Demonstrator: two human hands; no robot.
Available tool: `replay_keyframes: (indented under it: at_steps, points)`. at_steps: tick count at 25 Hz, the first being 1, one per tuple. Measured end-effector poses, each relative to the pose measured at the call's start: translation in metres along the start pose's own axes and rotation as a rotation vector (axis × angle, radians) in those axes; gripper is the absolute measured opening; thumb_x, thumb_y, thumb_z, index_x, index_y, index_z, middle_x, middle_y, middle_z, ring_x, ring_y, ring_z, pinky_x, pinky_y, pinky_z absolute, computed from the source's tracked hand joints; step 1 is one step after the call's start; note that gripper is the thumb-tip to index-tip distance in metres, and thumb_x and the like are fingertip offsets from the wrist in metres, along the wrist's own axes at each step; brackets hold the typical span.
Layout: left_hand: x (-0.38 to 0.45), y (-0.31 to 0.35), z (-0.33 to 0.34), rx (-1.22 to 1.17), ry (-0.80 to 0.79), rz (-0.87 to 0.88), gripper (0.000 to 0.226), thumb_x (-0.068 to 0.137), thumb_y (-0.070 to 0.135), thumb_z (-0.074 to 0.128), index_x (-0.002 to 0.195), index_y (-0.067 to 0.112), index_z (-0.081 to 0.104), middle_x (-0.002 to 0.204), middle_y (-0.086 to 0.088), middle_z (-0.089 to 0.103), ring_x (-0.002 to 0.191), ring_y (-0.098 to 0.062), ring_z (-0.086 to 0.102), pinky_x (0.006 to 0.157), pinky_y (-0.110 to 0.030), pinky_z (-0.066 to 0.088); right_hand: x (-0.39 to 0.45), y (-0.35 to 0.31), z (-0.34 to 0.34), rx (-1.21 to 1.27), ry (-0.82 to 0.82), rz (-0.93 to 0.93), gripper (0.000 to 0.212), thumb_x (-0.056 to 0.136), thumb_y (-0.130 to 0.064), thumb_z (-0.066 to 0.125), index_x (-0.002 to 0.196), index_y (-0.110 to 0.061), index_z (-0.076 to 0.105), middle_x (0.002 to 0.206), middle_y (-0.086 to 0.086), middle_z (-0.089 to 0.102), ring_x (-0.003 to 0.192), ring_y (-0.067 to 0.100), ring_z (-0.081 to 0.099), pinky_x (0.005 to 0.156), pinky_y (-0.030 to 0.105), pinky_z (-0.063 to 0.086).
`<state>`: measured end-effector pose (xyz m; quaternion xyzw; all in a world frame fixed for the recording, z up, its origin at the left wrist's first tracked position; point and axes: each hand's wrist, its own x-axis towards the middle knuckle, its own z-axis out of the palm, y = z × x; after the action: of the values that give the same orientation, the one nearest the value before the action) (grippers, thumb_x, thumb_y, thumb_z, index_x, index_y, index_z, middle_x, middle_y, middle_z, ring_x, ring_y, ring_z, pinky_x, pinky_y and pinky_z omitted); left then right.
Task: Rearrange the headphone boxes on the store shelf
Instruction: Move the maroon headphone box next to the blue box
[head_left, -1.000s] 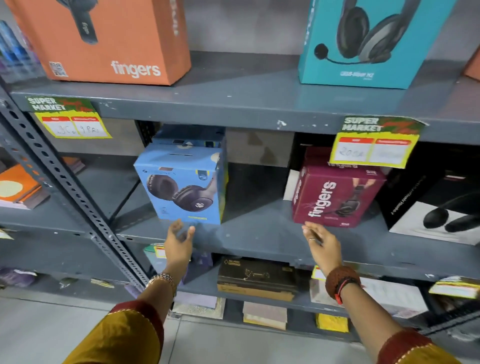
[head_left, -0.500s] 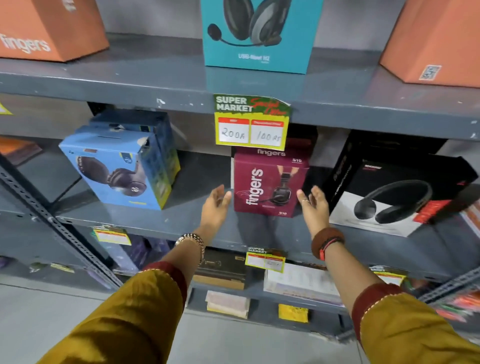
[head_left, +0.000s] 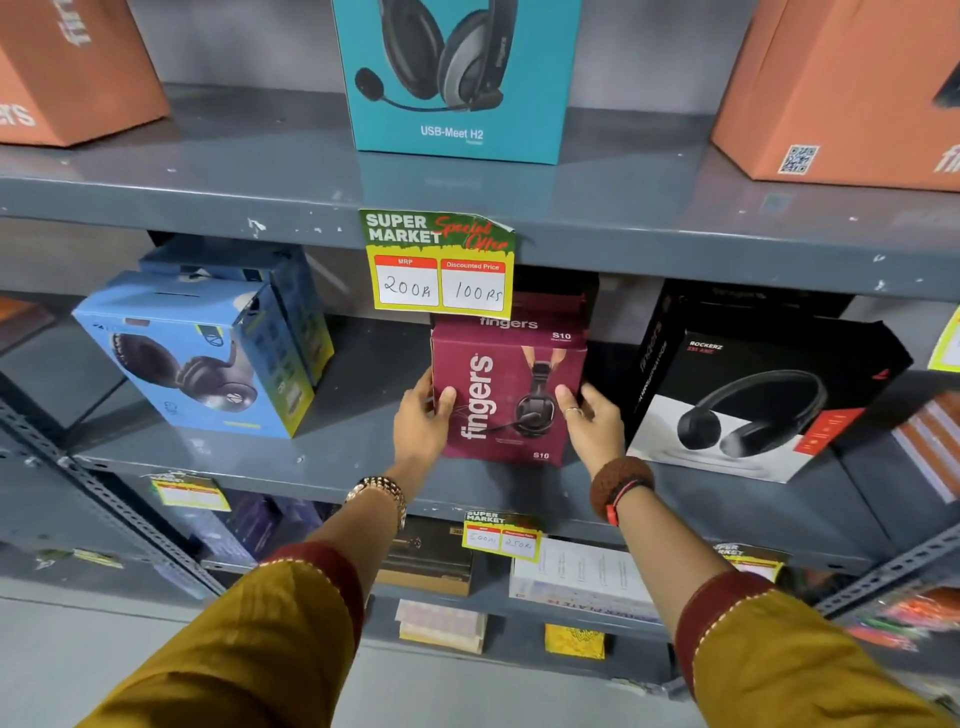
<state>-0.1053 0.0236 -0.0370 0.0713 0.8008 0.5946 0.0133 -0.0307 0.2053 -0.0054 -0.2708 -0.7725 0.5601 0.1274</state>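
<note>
Head: maroon "fingers" S10 box (head_left: 511, 395), headset printed.

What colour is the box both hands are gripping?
Maroon box, white "fingers" lettering, held by left hand and right hand; head view.

**Headphone boxes on the grey shelf**

A maroon "fingers" S10 box (head_left: 511, 395) stands upright mid-shelf (head_left: 332, 457), clasped on both sides. Left of it, well apart, sits a blue box (head_left: 197, 358), tilted, another behind it. To the right sits a black-and-white Rockerz box (head_left: 763, 400), angled.
</note>
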Motion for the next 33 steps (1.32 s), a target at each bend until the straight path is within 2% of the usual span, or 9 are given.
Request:
replay_keyframes:
  at_steps: [3,7,13,16,19,21,24,29,33]
  points:
    - [-0.021,0.005,-0.003,0.008,0.063,-0.009,0.053,0.090,0.044,0.049,0.140,0.031,0.038,0.113,-0.004,0.047,0.087,-0.004,0.057,0.076,-0.021,0.050,-0.016,-0.004,-0.015,-0.090,0.055,0.005,0.056,0.085,-0.047,0.054,0.130,-0.013,0.053,0.128,0.008,0.062,0.117,0.027,0.057,0.101,0.035,0.041]
    - [-0.047,0.011,-0.016,0.040,0.079,-0.006,0.052,0.091,0.043,0.048,0.141,0.033,0.037,0.109,-0.003,0.042,0.080,0.004,0.052,0.060,-0.005,0.042,-0.039,-0.002,-0.023,-0.117,0.047,-0.070,0.057,0.080,-0.054,0.056,0.122,-0.015,0.060,0.110,0.010,0.071,0.094,0.029,0.069,0.090,0.046,0.053]
    - [-0.071,0.021,-0.053,0.089,0.118,0.030,0.051,0.091,0.042,0.048,0.140,0.032,0.037,0.104,-0.001,0.042,0.079,0.005,0.050,0.056,-0.001,0.038,-0.067,-0.017,-0.012,-0.095,-0.009,-0.129,0.050,0.081,-0.045,0.061,0.117,-0.010,0.063,0.086,-0.001,0.065,0.072,0.020,0.066,0.076,0.045,0.060]
    - [-0.076,0.014,-0.080,0.148,0.161,0.047,0.050,0.091,0.042,0.049,0.139,0.031,0.040,0.099,0.001,0.045,0.082,-0.002,0.053,0.076,-0.019,0.049,-0.070,-0.021,0.009,-0.103,-0.074,-0.163,0.043,0.081,-0.047,0.060,0.111,-0.017,0.067,0.085,0.001,0.072,0.077,0.020,0.070,0.076,0.045,0.059]
    - [-0.077,0.000,-0.111,0.157,0.208,0.035,0.049,0.089,0.042,0.052,0.135,0.027,0.047,0.111,0.000,0.057,0.097,-0.012,0.058,0.085,-0.034,0.050,-0.068,-0.023,0.042,-0.092,-0.159,-0.208,0.046,0.077,-0.055,0.058,0.107,-0.021,0.069,0.092,0.001,0.075,0.087,0.018,0.069,0.081,0.044,0.058]
    - [-0.077,-0.010,-0.133,0.104,0.240,0.007,0.045,0.088,0.039,0.057,0.130,0.025,0.052,0.113,0.002,0.062,0.100,-0.014,0.060,0.085,-0.035,0.051,-0.066,-0.024,0.068,-0.087,-0.199,-0.220,0.050,0.075,-0.056,0.057,0.110,-0.021,0.068,0.099,0.002,0.075,0.092,0.017,0.068,0.084,0.045,0.057]
    - [-0.071,-0.025,-0.156,0.041,0.253,-0.044,0.042,0.086,0.028,0.062,0.126,0.017,0.053,0.116,-0.003,0.065,0.106,-0.018,0.061,0.089,-0.036,0.051,-0.066,-0.028,0.099,-0.065,-0.258,-0.233,0.030,0.086,-0.031,0.058,0.111,-0.016,0.066,0.100,0.002,0.072,0.095,0.019,0.067,0.089,0.048,0.054]
    - [-0.050,-0.039,-0.179,-0.057,0.212,-0.109,0.025,0.087,0.013,0.062,0.108,0.017,0.048,0.108,-0.003,0.061,0.099,-0.017,0.060,0.062,-0.008,0.049,-0.059,-0.028,0.139,-0.011,-0.240,-0.173,0.039,0.089,-0.016,0.055,0.128,-0.012,0.052,0.128,0.012,0.060,0.121,0.026,0.054,0.104,0.050,0.043]
    - [-0.030,-0.047,-0.181,-0.125,0.172,-0.135,0.022,0.088,0.007,0.058,0.106,0.014,0.046,0.116,-0.012,0.061,0.104,-0.023,0.061,0.060,-0.010,0.053,-0.045,-0.024,0.152,0.024,-0.203,-0.167,0.043,0.089,-0.014,0.055,0.131,-0.016,0.049,0.130,0.013,0.060,0.122,0.024,0.055,0.104,0.049,0.044]
